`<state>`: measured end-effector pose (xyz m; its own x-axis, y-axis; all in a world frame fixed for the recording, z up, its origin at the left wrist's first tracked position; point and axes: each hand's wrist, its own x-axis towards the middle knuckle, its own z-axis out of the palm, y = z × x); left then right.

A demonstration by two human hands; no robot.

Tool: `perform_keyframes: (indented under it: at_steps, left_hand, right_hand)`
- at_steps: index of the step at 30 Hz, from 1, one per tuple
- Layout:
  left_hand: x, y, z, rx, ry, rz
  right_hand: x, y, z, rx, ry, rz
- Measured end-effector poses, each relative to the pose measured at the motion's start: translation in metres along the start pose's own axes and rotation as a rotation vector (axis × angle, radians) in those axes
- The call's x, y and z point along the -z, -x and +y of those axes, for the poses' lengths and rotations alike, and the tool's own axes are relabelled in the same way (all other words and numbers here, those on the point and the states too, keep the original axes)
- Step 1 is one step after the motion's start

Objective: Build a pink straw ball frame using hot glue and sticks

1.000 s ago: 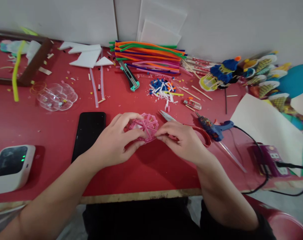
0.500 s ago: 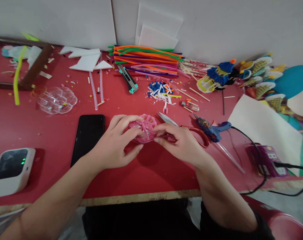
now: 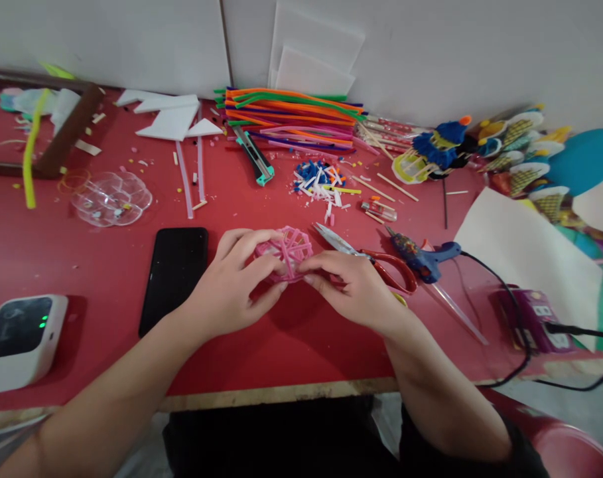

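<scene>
A small round openwork piece of pink strips, like a little woven basket, is held between my two hands above the red table. My left hand grips its left side, thumb below and fingers over the top. At its lower right edge, my right hand pinches with thumb and forefinger; the fingertips partly hide the spot. Orange-handled scissors lie just past my right hand, blades pointing up and left. To the left of my left hand is a black phone.
A blue glue gun rests to the right, its cord running to a purple power box. Behind are a green cutter, pipe cleaners and scraps. A clear flower-shaped tray and white device sit left.
My right hand has shifted slightly left along the edge of the pink piece, uncovering more of the scissors. My left hand keeps its grip.
</scene>
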<state>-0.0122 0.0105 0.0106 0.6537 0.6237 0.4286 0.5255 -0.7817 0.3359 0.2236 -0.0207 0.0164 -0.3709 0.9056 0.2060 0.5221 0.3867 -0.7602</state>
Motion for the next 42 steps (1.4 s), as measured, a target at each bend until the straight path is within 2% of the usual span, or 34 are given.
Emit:
perform_keyframes:
  at_steps: [12, 20, 25, 32, 38, 42]
  left_hand:
    - [0.001, 0.001, 0.002, 0.000, -0.004, 0.030]
    - [0.006, -0.001, 0.004, -0.017, 0.033, 0.259]
    - [0.009, -0.003, 0.002, -0.039, 0.086, 0.336]
    - [0.010, -0.001, 0.002, 0.156, 0.142, 0.325]
    - [0.008, 0.000, 0.001, 0.260, 0.192, 0.434]
    - [0.008, 0.002, 0.005, 0.299, 0.202, 0.464]
  right_hand:
    - [0.000, 0.000, -0.001, 0.016, 0.007, -0.008]
    - [0.001, -0.001, -0.001, 0.022, 0.020, -0.016]
    - [0.001, -0.001, -0.001, 0.038, 0.018, -0.017]
    - [0.000, -0.001, -0.001, 0.033, 0.019, -0.016]
    - [0.001, -0.001, -0.001, 0.033, 0.026, -0.019]
    - [0.001, 0.000, 0.000, 0.049, 0.026, -0.014]
